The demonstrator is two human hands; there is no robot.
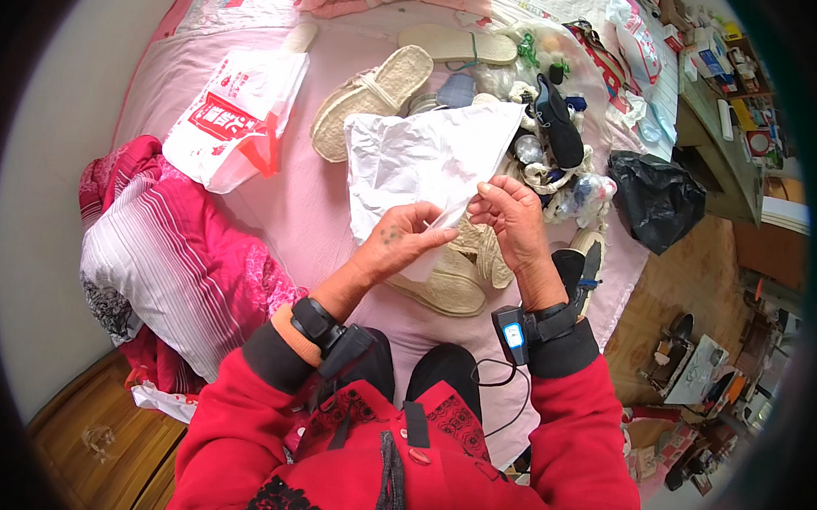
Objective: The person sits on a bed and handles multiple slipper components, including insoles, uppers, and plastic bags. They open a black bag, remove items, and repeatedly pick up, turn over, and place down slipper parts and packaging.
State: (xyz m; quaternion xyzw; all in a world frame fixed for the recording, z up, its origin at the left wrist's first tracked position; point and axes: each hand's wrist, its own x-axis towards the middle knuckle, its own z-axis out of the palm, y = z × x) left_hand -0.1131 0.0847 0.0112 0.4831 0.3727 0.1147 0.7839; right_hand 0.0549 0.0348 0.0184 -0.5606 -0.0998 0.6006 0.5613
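Observation:
A wrinkled white sheet [422,164], paper or thin cloth, spreads in front of me over part of the pile on the bed. My left hand [402,241] is closed on its near edge, thumb and fingers pinching a folded strip. Opposite it, my right hand [513,221] pinches the same edge with the fingertips close together. Beneath my hands lies a cream woven shoe [442,288], partly hidden by the sheet and my left hand. Another cream woven shoe [374,99] rests just beyond the sheet's far left corner.
A white plastic bag [235,111] with red print lies left, beyond bunched pink bedding [190,255]. Shoe soles [459,46], a dark shoe [558,125] and cords crowd the back right. A black plastic bag [655,200] sits at the bed's right edge. A cable [512,392] hangs below my right wrist.

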